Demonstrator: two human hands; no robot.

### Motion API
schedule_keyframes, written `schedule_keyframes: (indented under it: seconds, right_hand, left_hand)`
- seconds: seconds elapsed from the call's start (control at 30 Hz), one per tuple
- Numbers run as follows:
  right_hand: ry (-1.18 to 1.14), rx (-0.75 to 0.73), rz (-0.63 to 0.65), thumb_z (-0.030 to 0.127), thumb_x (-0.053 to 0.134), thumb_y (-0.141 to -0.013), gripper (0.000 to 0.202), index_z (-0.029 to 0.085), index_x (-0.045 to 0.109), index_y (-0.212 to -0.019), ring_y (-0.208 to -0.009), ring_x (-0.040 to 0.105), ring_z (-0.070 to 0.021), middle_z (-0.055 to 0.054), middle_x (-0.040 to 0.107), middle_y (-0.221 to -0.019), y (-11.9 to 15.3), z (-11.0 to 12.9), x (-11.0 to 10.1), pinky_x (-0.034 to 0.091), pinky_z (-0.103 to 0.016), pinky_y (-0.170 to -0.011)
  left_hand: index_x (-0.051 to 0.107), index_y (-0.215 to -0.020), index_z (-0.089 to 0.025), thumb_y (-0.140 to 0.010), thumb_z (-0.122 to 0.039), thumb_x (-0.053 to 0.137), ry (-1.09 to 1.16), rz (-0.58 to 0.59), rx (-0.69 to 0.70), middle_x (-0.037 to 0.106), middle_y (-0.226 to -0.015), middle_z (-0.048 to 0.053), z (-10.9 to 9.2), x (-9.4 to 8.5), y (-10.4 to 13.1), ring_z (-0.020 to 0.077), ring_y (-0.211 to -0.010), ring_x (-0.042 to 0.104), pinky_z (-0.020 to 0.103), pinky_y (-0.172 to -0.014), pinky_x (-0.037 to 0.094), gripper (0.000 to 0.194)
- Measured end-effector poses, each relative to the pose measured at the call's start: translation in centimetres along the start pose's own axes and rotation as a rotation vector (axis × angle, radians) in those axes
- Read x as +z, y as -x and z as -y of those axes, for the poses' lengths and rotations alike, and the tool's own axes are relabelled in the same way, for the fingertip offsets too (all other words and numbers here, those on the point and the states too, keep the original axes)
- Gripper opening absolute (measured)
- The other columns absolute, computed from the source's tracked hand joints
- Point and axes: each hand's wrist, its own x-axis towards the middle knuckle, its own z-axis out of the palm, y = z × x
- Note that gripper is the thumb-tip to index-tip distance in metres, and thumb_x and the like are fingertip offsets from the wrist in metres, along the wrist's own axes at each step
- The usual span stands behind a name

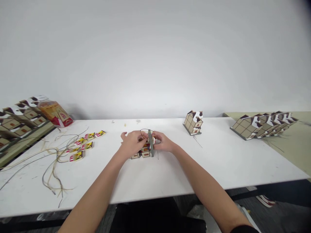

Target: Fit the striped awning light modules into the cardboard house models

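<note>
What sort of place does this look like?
Likely a small craft workspace: a long white table, a row of matching beige model houses, and small yellow-and-red pieces beside long thin cords. The left hand and right hand hold another small model house.

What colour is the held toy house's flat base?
The flat base is grey-green; the head view shows it.
</note>
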Motion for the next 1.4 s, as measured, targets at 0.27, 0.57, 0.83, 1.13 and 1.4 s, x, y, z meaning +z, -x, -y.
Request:
schedule_keyframes:
  seconds: [0.27,0.57,0.83,1.13,1.4]
  right_hand:
    - [-0.076,0.086,0.108,0.021,0.076,-0.061,0.028,0.018,0.058,-0.082,-0.079,0.051,-0.0131,0.001,0.055,-0.085,0.3,0.8,-0.9,0.043,-0.026,-0.072]
    - [-0.146,0.166,0.2,0.025,0.077,-0.064,0.032,0.017,0.066,-0.093,-0.085,0.056,-0.0157,-0.002,0.062,-0.09,0.5,1.6,-1.4,0.045,-0.028,-0.078]
    - [-0.243,0.222,0.189,0.023,0.076,-0.063,0.035,0.018,0.065,-0.097,-0.083,0.057,-0.0152,-0.001,0.062,-0.09,0.8,1.8,-1.6,0.044,-0.028,-0.079]
    - [-0.305,0.234,0.203,0.02,0.075,-0.063,0.029,0.018,0.067,-0.091,-0.08,0.054,-0.0132,0.0,0.062,-0.085,0.8,1.9,-1.6,0.041,-0.025,-0.075]
    - [-0.295,0.269,0.187,0.021,0.076,-0.063,0.029,0.018,0.07,-0.091,-0.077,0.055,-0.0138,0.0,0.064,-0.083,1.0,2.0,-1.8,0.042,-0.026,-0.074]
  left_hand:
    - [0.062,-0.075,-0.023,-0.078,-0.034,0.053,0.124,0.047,-0.126,0.07,-0.07,-0.004,-0.5,-0.4,0.0,0.0212,-0.082,0.064,0.055,-0.109,0.015,0.014]
    - [0.064,-0.072,-0.023,-0.08,-0.036,0.053,0.115,0.071,-0.132,0.071,-0.075,-0.005,-0.3,-0.5,-0.1,0.019,-0.086,0.063,0.053,-0.11,0.013,0.019]
    - [0.071,-0.071,-0.025,-0.073,-0.038,0.061,0.184,0.075,-0.141,0.073,-0.081,-0.005,0.2,-0.6,-0.1,0.0198,-0.089,0.064,0.046,-0.11,0.024,0.017]
    - [0.074,-0.073,-0.027,-0.071,-0.037,0.063,0.258,0.094,-0.148,0.074,-0.081,-0.004,0.5,-0.6,-0.1,0.0205,-0.089,0.067,0.043,-0.107,0.033,0.015]
    - [0.073,-0.077,-0.027,-0.071,-0.036,0.064,0.274,0.096,-0.135,0.073,-0.082,-0.005,0.4,-0.7,-0.1,0.019,-0.088,0.067,0.04,-0.101,0.04,0.014]
